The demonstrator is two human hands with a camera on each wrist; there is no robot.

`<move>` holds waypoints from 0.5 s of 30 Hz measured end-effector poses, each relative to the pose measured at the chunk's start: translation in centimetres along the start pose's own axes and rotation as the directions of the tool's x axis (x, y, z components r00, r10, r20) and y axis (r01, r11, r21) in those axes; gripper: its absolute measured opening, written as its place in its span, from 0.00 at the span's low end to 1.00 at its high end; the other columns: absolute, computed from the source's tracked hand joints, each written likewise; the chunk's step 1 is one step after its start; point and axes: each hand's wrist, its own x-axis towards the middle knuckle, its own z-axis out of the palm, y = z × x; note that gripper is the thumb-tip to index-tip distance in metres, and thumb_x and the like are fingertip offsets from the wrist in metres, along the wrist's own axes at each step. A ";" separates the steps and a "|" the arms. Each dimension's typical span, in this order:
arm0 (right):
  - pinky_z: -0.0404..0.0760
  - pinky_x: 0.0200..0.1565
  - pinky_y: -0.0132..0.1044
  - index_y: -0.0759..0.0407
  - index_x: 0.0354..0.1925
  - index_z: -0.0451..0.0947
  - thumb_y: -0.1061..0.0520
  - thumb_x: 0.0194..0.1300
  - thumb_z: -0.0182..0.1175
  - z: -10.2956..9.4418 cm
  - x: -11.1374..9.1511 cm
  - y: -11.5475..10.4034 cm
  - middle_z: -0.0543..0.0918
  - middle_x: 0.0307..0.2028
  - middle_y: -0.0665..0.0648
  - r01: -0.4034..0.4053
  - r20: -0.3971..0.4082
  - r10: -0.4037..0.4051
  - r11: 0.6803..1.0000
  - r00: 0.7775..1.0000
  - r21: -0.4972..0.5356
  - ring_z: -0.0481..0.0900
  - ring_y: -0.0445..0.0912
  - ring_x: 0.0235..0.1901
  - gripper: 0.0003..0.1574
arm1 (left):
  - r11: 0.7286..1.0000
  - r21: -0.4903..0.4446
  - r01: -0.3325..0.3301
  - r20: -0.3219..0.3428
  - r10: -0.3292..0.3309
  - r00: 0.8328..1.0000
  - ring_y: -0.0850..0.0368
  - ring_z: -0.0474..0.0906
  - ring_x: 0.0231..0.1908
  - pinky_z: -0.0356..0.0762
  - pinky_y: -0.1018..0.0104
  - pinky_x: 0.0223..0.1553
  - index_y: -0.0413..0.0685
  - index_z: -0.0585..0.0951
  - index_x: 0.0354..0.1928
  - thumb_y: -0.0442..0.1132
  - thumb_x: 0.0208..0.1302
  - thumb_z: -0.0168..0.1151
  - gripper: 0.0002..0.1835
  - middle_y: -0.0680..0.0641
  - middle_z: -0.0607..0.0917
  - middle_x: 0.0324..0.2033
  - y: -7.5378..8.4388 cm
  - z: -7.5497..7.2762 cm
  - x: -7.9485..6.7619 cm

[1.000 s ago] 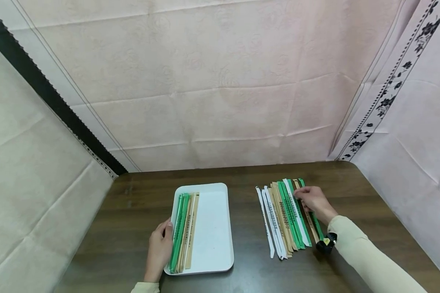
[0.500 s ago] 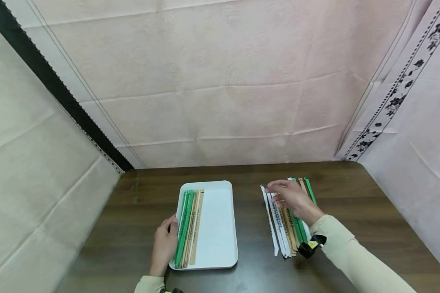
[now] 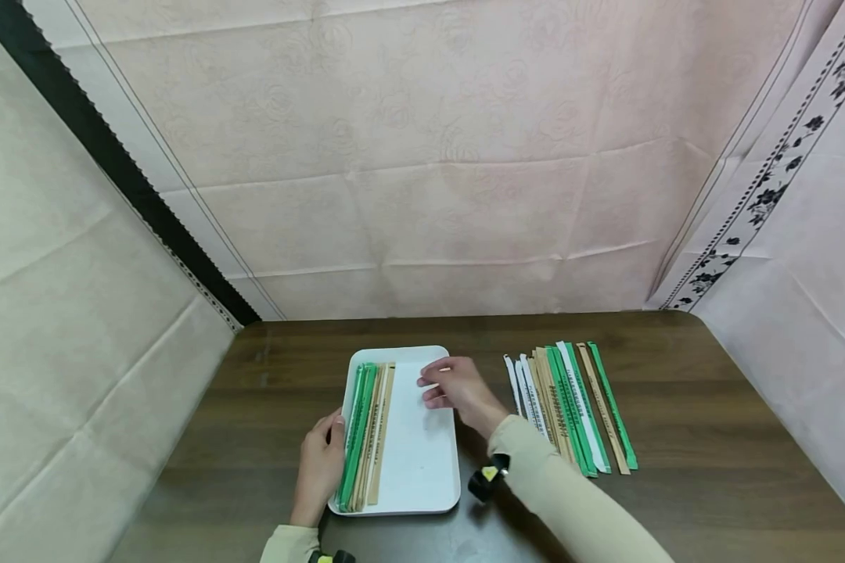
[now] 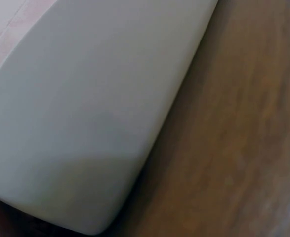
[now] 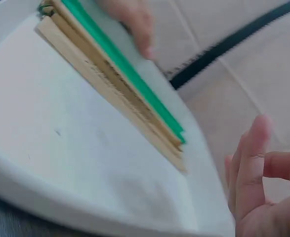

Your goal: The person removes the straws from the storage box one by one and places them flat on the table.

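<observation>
My left hand (image 3: 320, 461) grips the left rim of the white rectangular tray (image 3: 419, 469). Along that side of the tray lie green sticks (image 3: 357, 438) and tan sticks (image 3: 380, 438), long, slim and paper-wrapped with printed text. Over the tray's right part hovers my right hand (image 3: 461, 391), fingers loosely bent, nothing seen in them. In the right wrist view, its thumb and fingers (image 5: 251, 182) show at the lower right, above the tray. The left wrist view holds mostly the pale tray (image 4: 95, 98), a dark bit of hand at its lower left corner.
On the wooden table (image 3: 676, 407) to the right, a fanned row of similar wrapped sticks (image 3: 570, 407) lies in white, tan and green, partly behind the right forearm. Light cloth walls (image 3: 422, 172) stand behind and on both sides of the table.
My right hand has moved left, from the right end of the fanned row, across it, to above the tray. The left hand stays at the tray's rim; the camera view shifts slightly.
</observation>
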 end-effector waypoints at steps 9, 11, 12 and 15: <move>0.87 0.27 0.34 0.72 0.43 0.81 0.67 0.73 0.63 4.9 1.6 1.9 0.87 0.31 0.62 -0.017 -0.026 0.013 0.984 1.000 -0.179 0.83 0.40 0.19 0.06 | 1.000 0.009 0.006 -0.005 -0.006 1.000 0.36 0.73 0.69 0.70 0.37 0.68 0.32 0.74 0.72 0.42 0.87 0.47 0.24 0.31 0.77 0.69 0.0 -0.1 0.0; 0.87 0.27 0.34 0.71 0.41 0.82 0.66 0.73 0.63 5.5 1.7 1.9 0.86 0.28 0.61 -0.008 -0.025 0.003 0.974 1.000 -0.228 0.83 0.41 0.18 0.06 | 1.000 0.012 0.005 -0.008 -0.005 1.000 0.36 0.73 0.69 0.70 0.37 0.68 0.33 0.74 0.72 0.42 0.86 0.47 0.24 0.31 0.77 0.68 0.0 -0.1 0.1; 0.86 0.26 0.34 0.71 0.40 0.82 0.66 0.73 0.63 5.6 1.8 2.0 0.86 0.27 0.61 0.002 -0.024 -0.009 0.969 1.000 -0.247 0.82 0.41 0.17 0.06 | 1.000 0.012 0.002 -0.008 -0.002 1.000 0.36 0.73 0.68 0.70 0.37 0.68 0.33 0.74 0.72 0.42 0.86 0.47 0.24 0.31 0.77 0.68 0.0 -0.1 0.1; 0.85 0.24 0.33 0.71 0.35 0.83 0.65 0.72 0.64 6.1 2.1 2.3 0.84 0.23 0.59 0.024 -0.033 -0.036 0.953 0.999 -0.303 0.81 0.41 0.15 0.08 | 1.000 0.013 -0.011 -0.008 0.011 1.000 0.36 0.74 0.67 0.71 0.37 0.67 0.33 0.74 0.72 0.42 0.86 0.47 0.24 0.31 0.78 0.68 -0.1 0.0 0.1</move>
